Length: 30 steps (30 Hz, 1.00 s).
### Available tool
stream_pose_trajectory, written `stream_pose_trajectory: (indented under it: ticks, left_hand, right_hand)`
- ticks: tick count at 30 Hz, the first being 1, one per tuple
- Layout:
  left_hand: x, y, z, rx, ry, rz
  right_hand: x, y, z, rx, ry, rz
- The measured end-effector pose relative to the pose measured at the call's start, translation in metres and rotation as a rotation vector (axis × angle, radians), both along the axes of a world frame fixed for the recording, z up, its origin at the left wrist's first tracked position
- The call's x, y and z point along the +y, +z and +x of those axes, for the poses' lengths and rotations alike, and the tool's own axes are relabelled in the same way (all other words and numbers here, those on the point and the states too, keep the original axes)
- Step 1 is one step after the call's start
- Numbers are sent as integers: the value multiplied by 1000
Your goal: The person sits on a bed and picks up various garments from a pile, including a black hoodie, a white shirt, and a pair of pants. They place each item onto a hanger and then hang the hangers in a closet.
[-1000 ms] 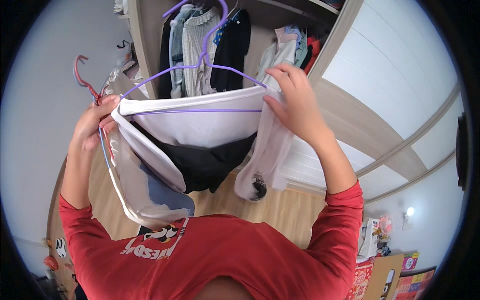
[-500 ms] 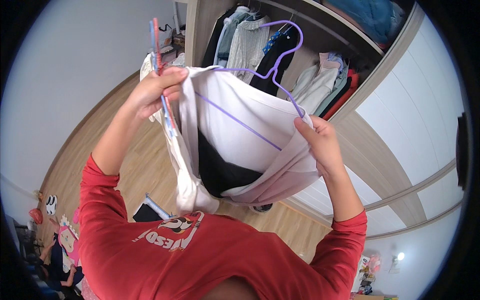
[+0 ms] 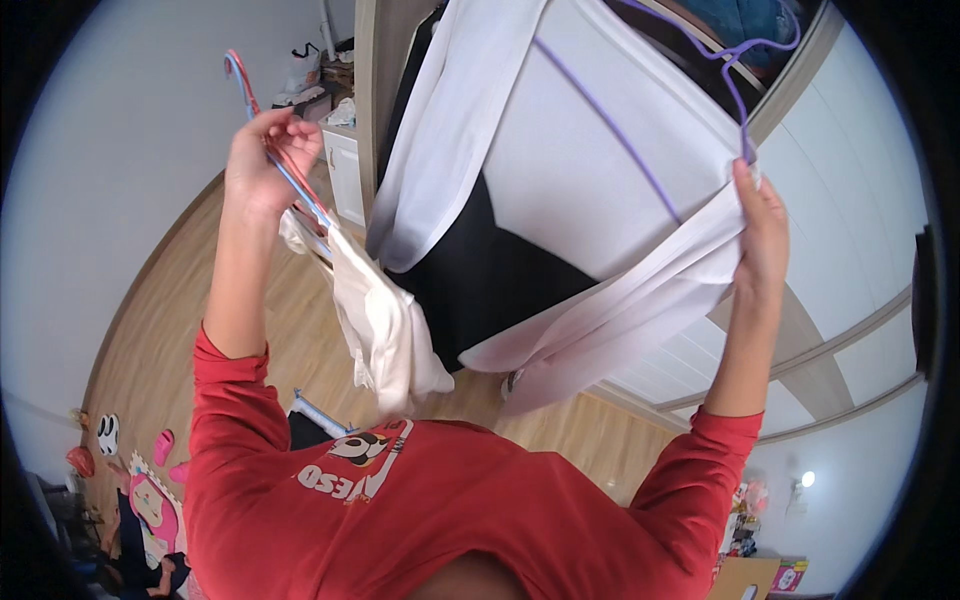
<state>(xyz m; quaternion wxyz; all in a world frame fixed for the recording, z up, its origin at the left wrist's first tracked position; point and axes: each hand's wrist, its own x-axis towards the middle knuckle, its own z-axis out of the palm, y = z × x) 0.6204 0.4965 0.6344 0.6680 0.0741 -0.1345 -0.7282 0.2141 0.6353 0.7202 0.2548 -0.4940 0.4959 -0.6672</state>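
My right hand [image 3: 762, 225] pinches the shoulder edge of a long-sleeved white and black garment [image 3: 560, 150] together with the end of the purple hanger [image 3: 743, 110] inside it. This garment is spread out in front of me, its hanger tilted with the hook to the upper right. On the other side, the raised left hand [image 3: 268, 155] has its fingers curled around a red and a blue hanger [image 3: 297, 185], held close together. A cream garment [image 3: 378, 315] hangs from them, near the white garment's lower left edge.
An open wardrobe [image 3: 372, 110] stands ahead, mostly hidden by the garment, with white panelled doors [image 3: 835, 190] at right. A white cabinet [image 3: 345, 175] is at far left. On the wood floor [image 3: 190, 300] lie slippers [image 3: 108, 435]; another person sits at lower left.
The white garment has swung up and right with my right hand. My left hand has let go of its shoulder and moved left, keeping the red and blue hangers.
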Motion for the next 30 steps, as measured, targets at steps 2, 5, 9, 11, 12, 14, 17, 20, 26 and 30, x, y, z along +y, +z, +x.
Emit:
stream_pose_trajectory:
  ticks: [2,5,9,11,12,14,17,20,26,30]
  left_hand:
    - [8,5,-6,25,109,-7]
    - [27,17,-16,-174,42,-106]
    - [44,19,-20,-428,-314,-179]
    - [49,10,-15,-512,-288,-381]
    - [51,6,-12,-553,-274,-484]
    - [57,1,-12,-513,-198,-525]
    - [63,-9,-13,-503,48,-578]
    - [53,-30,-12,46,26,-872]
    - [71,-16,-13,1080,-605,-725]
    - [79,-8,-21,1009,-943,-1106]
  right_hand:
    - [3,15,-10,53,-70,13]
    - [4,30,-22,122,-148,16]
    - [14,37,-37,167,-203,24]
    - [20,38,-39,185,-242,28]
    - [23,38,-38,196,-264,35]
    - [29,37,-41,228,-301,55]
    - [37,36,-53,264,-329,86]
    - [37,34,-55,257,-341,103]
    - [36,35,-54,248,-404,128]
    - [48,40,-50,250,-443,129]
